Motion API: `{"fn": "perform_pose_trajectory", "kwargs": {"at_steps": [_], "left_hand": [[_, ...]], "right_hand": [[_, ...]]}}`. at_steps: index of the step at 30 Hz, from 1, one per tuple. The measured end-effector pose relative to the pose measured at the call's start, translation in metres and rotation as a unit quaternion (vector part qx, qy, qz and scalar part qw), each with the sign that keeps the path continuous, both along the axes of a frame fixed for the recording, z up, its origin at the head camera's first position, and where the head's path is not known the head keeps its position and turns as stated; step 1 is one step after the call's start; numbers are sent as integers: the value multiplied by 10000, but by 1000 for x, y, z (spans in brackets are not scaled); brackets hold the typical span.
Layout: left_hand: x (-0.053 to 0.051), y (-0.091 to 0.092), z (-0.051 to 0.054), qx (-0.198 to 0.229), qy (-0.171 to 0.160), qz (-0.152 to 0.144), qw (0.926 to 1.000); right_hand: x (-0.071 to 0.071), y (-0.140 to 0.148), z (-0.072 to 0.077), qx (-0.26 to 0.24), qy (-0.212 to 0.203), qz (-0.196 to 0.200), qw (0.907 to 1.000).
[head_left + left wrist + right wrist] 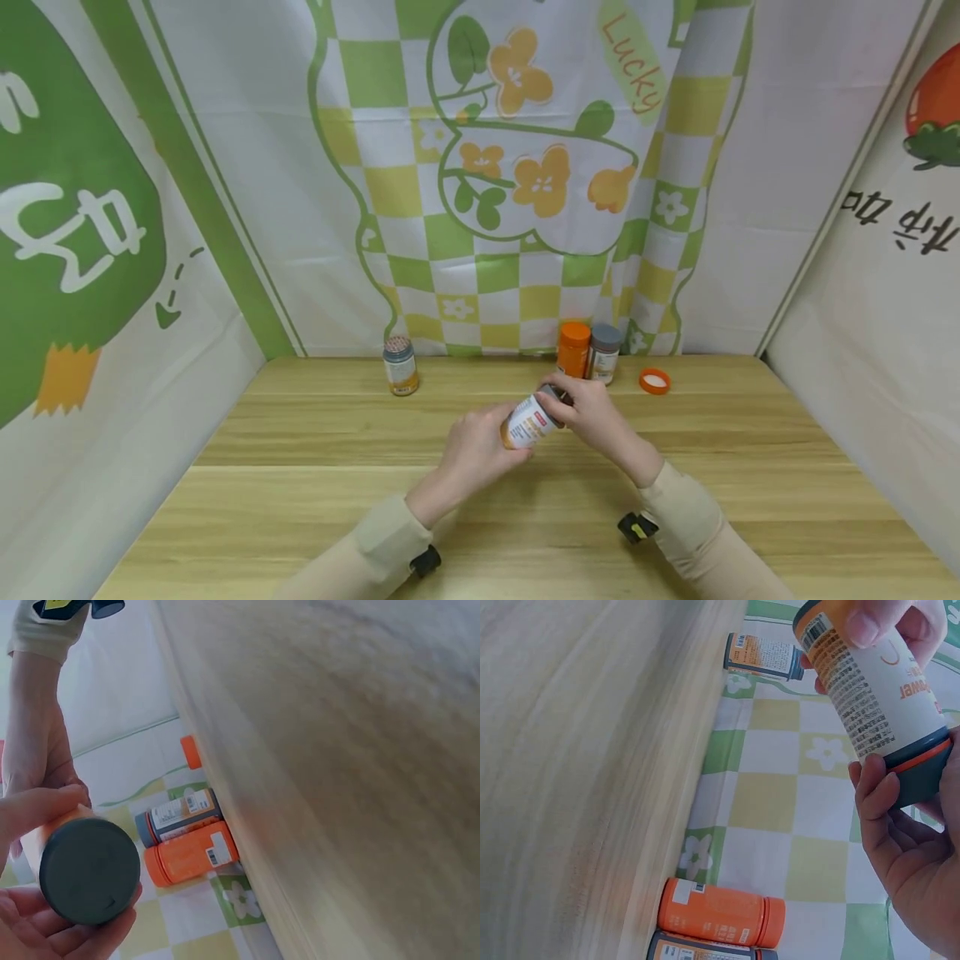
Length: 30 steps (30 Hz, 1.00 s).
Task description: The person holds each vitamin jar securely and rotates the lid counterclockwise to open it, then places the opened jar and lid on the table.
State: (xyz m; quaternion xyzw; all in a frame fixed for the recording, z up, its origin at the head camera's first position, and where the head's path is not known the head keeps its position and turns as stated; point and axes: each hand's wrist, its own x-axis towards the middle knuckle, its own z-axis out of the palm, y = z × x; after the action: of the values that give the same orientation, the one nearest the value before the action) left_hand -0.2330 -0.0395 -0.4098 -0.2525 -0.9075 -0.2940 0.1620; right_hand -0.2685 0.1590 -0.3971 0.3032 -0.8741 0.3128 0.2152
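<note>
Above the middle of the table, a supplement bottle with a white and orange label is held tilted between both hands. My left hand grips its lower body, fingers and thumb wrapped round it. At the other end, the right hand holds the dark cap with curled fingers. A thin orange ring shows between cap and body in the right wrist view. The left wrist view looks onto the bottle's round dark base. Part of the cap is hidden behind the right fingers.
Behind the hands stand an orange bottle and a grey-capped bottle, side by side. An orange lid lies to their right. Toward the back left is a dark jar with a pale speckled top. Printed cloth hangs along the table's back edge.
</note>
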Motion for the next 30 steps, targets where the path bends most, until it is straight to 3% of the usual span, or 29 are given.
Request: {"fn": "perform_pose_trajectory", "kwargs": {"at_steps": [5, 7, 16, 23, 30], "left_hand": [[0, -1, 2, 494, -855, -212, 9949], [0, -2, 4, 579, -1028, -242, 9927], [1, -2, 9, 707, -1317, -305, 9883], [-1, -6, 10, 803, -1409, -422, 9859], [-5, -10, 13, 1084, -1645, -597, 9786]], "right_hand": [[1, 1, 1, -10, 293, 258, 9992], [1, 2, 1, -9, 348, 320, 9989], [3, 3, 3, -50, 358, 451, 9983], [5, 3, 3, -141, 606, 597, 9963], [6, 3, 0, -361, 790, 789, 9931]]}}
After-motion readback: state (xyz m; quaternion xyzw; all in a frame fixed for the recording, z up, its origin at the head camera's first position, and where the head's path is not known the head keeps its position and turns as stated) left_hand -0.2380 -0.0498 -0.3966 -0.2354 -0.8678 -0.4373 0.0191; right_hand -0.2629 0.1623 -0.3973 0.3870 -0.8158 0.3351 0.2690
